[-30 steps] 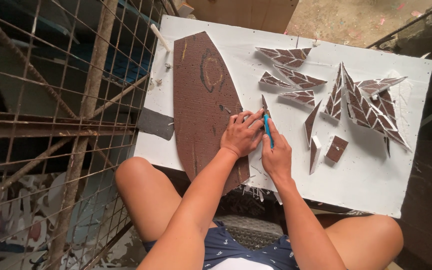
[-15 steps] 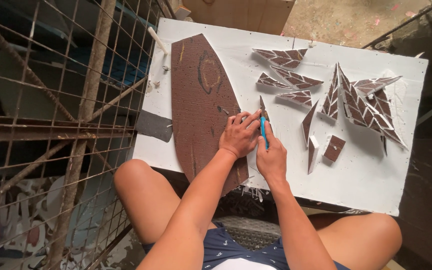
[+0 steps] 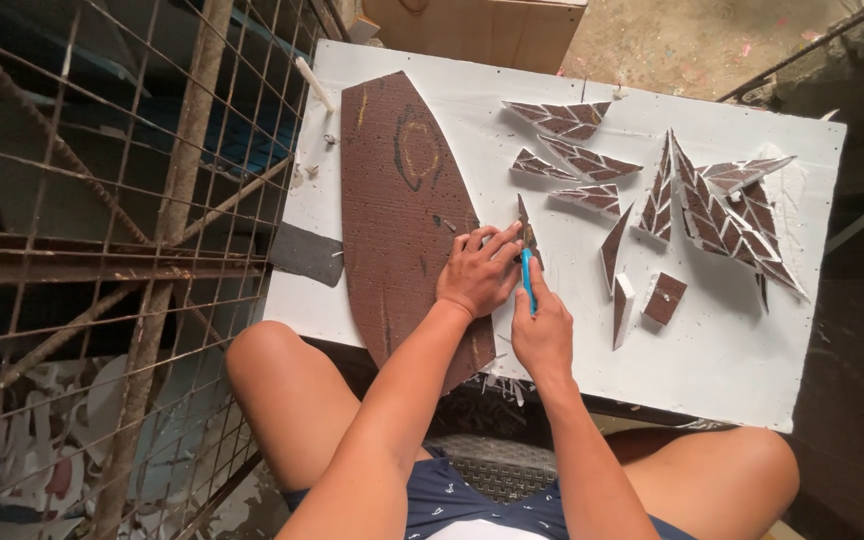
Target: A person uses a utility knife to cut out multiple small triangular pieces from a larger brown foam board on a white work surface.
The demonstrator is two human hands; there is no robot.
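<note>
Brown sheet [image 3: 402, 210] (one), two hands [image 3: 479, 275] cutting.

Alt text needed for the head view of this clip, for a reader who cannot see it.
A seated person's left hand presses on a large brown sheet lying on a white board, while the right hand holds a blue cutter against its edge. Small brown triangular cut pieces lie to the right; a rusty wire mesh stands at left.

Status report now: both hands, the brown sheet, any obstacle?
Left hand flat on brown sheet. Right hand grips blue cutter at sheet's edge. Cut triangle pieces lie apart, right.
</note>
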